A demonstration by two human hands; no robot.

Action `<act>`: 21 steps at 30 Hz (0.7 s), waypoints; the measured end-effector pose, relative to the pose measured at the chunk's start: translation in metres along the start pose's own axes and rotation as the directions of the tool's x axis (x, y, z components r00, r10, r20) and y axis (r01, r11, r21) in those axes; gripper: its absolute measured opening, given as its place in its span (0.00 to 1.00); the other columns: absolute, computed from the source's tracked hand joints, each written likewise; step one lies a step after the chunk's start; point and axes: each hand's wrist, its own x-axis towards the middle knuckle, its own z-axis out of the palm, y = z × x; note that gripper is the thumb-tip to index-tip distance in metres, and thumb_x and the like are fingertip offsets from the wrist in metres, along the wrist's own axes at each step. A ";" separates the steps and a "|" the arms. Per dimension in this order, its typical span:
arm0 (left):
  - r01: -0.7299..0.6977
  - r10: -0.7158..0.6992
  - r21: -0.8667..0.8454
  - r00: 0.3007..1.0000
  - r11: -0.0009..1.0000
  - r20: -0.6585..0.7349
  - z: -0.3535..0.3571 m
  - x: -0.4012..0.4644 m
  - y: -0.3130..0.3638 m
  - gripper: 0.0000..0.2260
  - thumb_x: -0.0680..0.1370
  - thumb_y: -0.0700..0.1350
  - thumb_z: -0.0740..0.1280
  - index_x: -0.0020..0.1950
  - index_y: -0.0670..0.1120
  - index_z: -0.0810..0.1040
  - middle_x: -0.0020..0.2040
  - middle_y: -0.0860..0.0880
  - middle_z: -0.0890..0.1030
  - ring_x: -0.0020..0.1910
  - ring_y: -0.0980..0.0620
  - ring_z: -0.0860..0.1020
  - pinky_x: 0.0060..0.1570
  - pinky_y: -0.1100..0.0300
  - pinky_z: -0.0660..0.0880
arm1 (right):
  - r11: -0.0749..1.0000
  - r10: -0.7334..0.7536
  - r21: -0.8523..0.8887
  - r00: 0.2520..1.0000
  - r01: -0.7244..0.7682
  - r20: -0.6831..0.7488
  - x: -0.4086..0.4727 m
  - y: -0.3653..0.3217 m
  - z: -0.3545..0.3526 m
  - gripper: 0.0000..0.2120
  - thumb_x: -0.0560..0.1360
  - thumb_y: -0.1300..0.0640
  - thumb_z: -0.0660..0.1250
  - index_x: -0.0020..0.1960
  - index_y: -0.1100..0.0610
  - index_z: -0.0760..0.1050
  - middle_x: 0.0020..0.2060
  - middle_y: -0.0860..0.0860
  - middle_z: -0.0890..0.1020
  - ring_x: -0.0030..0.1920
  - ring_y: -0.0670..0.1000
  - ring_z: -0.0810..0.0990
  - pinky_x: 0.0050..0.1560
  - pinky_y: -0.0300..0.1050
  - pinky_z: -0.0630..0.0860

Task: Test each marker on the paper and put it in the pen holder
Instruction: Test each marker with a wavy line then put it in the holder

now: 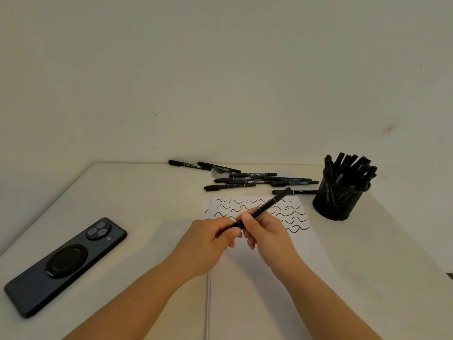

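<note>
We hold one black marker (259,212) above the paper (264,266) with both hands, the two grips meeting at its near end. Our left hand (208,241) curls its fingers round the lower tip at about eight o'clock, where the cap would sit; our right hand (266,231) pinches the barrel just beyond, thumb on top. We cannot tell whether the cap is on or already coming free, since the fingers hide that end. The marker's long axis runs from eight o'clock up to two o'clock, and its far end points toward the mesh pen holder (339,200), which stands at two o'clock from our hands, near the paper's upper right corner and already crowded with markers. The right hand is the nearer one to the holder and lies along the line the marker already takes. Rows of black wavy test strokes (289,214) cover the top of the sheet, partly behind the right hand, with bare paper below them. At twelve o'clock, beyond the sheet, a loose heap of untested markers (247,179) lies mostly crosswise on the table (137,192). A dark phone (66,266) rests face down at nine o'clock, well apart from the work.
</note>
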 end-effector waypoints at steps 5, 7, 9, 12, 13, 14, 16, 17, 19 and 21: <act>-0.003 0.018 0.169 0.996 0.986 -0.088 -0.001 -0.005 0.005 0.08 0.77 0.52 0.60 0.40 0.59 0.75 0.34 0.58 0.78 0.35 0.58 0.75 0.37 0.60 0.71 | 0.984 0.099 0.160 0.990 -0.082 -0.105 -0.002 0.007 0.007 0.10 0.77 0.59 0.61 0.39 0.58 0.78 0.20 0.46 0.70 0.24 0.46 0.66 0.26 0.36 0.66; -0.019 0.068 0.322 0.987 0.947 -0.143 0.001 -0.003 0.007 0.08 0.78 0.54 0.59 0.46 0.56 0.76 0.38 0.56 0.79 0.38 0.56 0.75 0.38 0.58 0.72 | 0.969 0.140 0.225 0.981 -0.107 -0.136 -0.001 0.011 0.013 0.10 0.77 0.59 0.62 0.39 0.59 0.77 0.20 0.46 0.68 0.23 0.46 0.65 0.25 0.36 0.65; -0.047 0.161 0.512 0.970 0.858 -0.182 0.003 -0.005 0.007 0.08 0.78 0.53 0.58 0.49 0.55 0.76 0.40 0.56 0.79 0.39 0.54 0.76 0.36 0.59 0.72 | 0.929 0.219 0.339 0.958 -0.148 -0.184 0.003 0.015 0.015 0.11 0.77 0.57 0.61 0.38 0.60 0.76 0.20 0.46 0.67 0.22 0.45 0.63 0.22 0.35 0.63; -0.135 0.345 0.656 0.916 0.743 -0.202 -0.003 -0.013 0.002 0.04 0.73 0.49 0.66 0.40 0.51 0.79 0.32 0.55 0.78 0.30 0.53 0.77 0.23 0.64 0.68 | 0.856 0.341 0.501 0.867 -0.127 -0.364 0.015 0.014 -0.013 0.13 0.78 0.53 0.60 0.37 0.57 0.71 0.20 0.46 0.65 0.19 0.44 0.61 0.19 0.34 0.60; -0.129 0.349 0.657 0.912 0.743 -0.216 -0.006 -0.017 -0.001 0.04 0.72 0.49 0.67 0.39 0.50 0.79 0.31 0.55 0.78 0.28 0.53 0.77 0.22 0.64 0.68 | 0.871 0.316 0.485 0.848 -0.081 -0.425 0.017 0.012 -0.027 0.13 0.78 0.52 0.60 0.37 0.57 0.71 0.21 0.46 0.65 0.20 0.43 0.61 0.19 0.34 0.60; -0.102 0.311 0.645 0.925 0.757 -0.218 -0.010 -0.018 -0.006 0.05 0.73 0.49 0.66 0.40 0.50 0.79 0.31 0.55 0.78 0.29 0.52 0.77 0.23 0.63 0.69 | 0.902 0.261 0.429 0.847 -0.043 -0.463 0.018 0.011 -0.040 0.13 0.77 0.52 0.61 0.37 0.57 0.71 0.21 0.46 0.65 0.20 0.43 0.61 0.20 0.34 0.61; -0.007 0.185 0.578 0.950 0.816 -0.250 -0.016 -0.014 -0.018 0.08 0.78 0.51 0.60 0.46 0.51 0.76 0.36 0.56 0.77 0.34 0.51 0.75 0.30 0.59 0.70 | 0.964 0.149 0.264 0.884 -0.030 -0.444 0.017 0.009 -0.052 0.12 0.76 0.51 0.63 0.37 0.57 0.72 0.20 0.44 0.69 0.21 0.43 0.64 0.21 0.34 0.62; 0.032 0.120 0.522 0.960 0.853 -0.254 -0.018 -0.012 -0.024 0.09 0.79 0.52 0.57 0.48 0.51 0.75 0.37 0.56 0.75 0.35 0.51 0.73 0.32 0.58 0.68 | 0.982 0.117 0.184 0.905 -0.044 -0.409 0.016 0.009 -0.052 0.11 0.75 0.51 0.64 0.37 0.57 0.73 0.20 0.44 0.70 0.22 0.42 0.65 0.22 0.34 0.63; 0.056 0.059 0.408 0.963 0.911 -0.263 -0.018 -0.003 -0.030 0.09 0.79 0.52 0.56 0.48 0.51 0.73 0.38 0.56 0.76 0.36 0.51 0.73 0.34 0.56 0.68 | 0.996 0.088 0.056 0.943 -0.074 -0.322 0.016 0.011 -0.044 0.09 0.73 0.53 0.65 0.36 0.56 0.75 0.20 0.45 0.73 0.22 0.42 0.68 0.25 0.36 0.65; 0.056 0.030 0.314 0.965 0.948 -0.262 -0.013 0.005 -0.029 0.08 0.79 0.51 0.57 0.45 0.51 0.72 0.37 0.55 0.77 0.36 0.52 0.74 0.37 0.54 0.71 | 0.994 0.095 -0.031 0.971 -0.104 -0.218 0.015 0.014 -0.033 0.07 0.72 0.55 0.66 0.37 0.55 0.76 0.22 0.46 0.76 0.24 0.43 0.71 0.27 0.36 0.66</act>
